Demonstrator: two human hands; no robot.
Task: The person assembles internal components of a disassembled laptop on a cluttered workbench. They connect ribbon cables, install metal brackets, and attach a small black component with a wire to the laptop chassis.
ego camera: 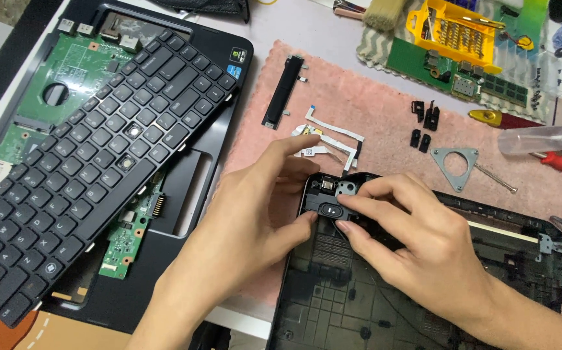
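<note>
Black oval speaker module (330, 209), glossy, pinched by left hand (255, 214) and right hand (417, 240) grip at laptop base (332, 304) corner.

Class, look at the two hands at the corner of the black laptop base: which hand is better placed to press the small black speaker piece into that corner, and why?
Probably the right hand: its fingertips already rest on the small black speaker piece at the corner of the black laptop base. The left hand touches only the piece's left end from the side, steadying it.

Both hands, left hand (252, 207) and right hand (410, 240), pinch a small black speaker module (328, 206) at the corner of the laptop bottom case (332, 291); a detached keyboard (80, 162) lies to the left.
</note>
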